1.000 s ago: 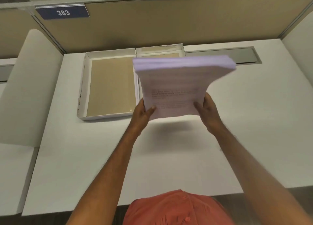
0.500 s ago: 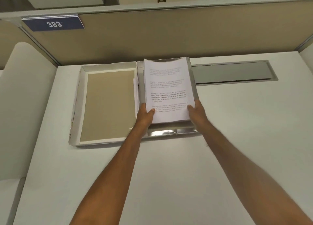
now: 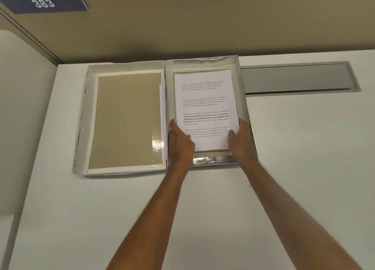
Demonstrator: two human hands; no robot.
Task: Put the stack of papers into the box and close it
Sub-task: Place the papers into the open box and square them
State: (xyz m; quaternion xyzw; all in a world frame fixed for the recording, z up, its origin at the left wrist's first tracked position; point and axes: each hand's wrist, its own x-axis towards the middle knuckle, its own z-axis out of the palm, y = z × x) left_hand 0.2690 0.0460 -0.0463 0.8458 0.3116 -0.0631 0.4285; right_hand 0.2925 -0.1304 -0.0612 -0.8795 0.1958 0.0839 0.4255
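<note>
A white stack of papers (image 3: pixel 204 99) with printed text lies inside the box's right half (image 3: pixel 243 107), a shallow tray with shiny silver walls. My left hand (image 3: pixel 180 142) holds the stack's near left corner, thumb on top. My right hand (image 3: pixel 240 139) holds the near right corner against the tray's right wall. The box's other half, the lid (image 3: pixel 125 119), lies open flat to the left, white-walled with a tan inner panel, joined along the middle edge.
The box sits at the back of a white desk (image 3: pixel 304 168). A grey cable slot (image 3: pixel 296 78) runs right of the box. A tan partition (image 3: pixel 203 22) with a blue "383" sign (image 3: pixel 43 2) stands behind. A white side panel (image 3: pixel 22 117) rises at the left.
The stack came down from the air over the desk into the right tray and now lies flat in it. Both hands followed it down and stay on its near corners.
</note>
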